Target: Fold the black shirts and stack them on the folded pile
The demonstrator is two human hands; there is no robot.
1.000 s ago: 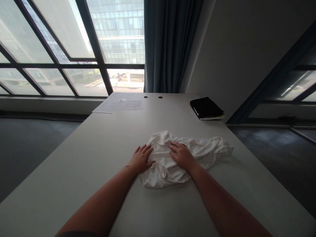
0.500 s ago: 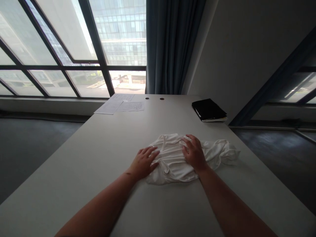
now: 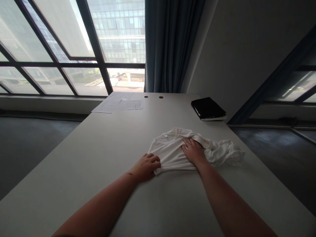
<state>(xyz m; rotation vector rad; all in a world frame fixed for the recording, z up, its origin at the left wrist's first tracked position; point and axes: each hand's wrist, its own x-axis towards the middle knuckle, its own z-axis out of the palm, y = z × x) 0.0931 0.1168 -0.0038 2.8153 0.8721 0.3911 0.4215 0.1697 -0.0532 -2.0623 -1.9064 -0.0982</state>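
A white garment point(image 3: 170, 148) lies partly spread on the white table point(image 3: 103, 154), its right part still bunched near the table's right edge. My left hand point(image 3: 146, 166) is curled on the garment's near left corner, fingers closed on the cloth. My right hand point(image 3: 194, 150) lies on the middle of the garment, fingers stretched out and pressing down on it.
A black notebook point(image 3: 207, 108) sits at the far right of the table. Loose printed papers point(image 3: 118, 102) lie at the far left, near two round cable holes point(image 3: 153, 97). Windows and a dark curtain point(image 3: 170, 46) stand behind the table.
The garment has been pulled flatter and shifted away and to the right. My left hand went from flat to pinching the near corner; my right hand slid slightly nearer on the cloth.
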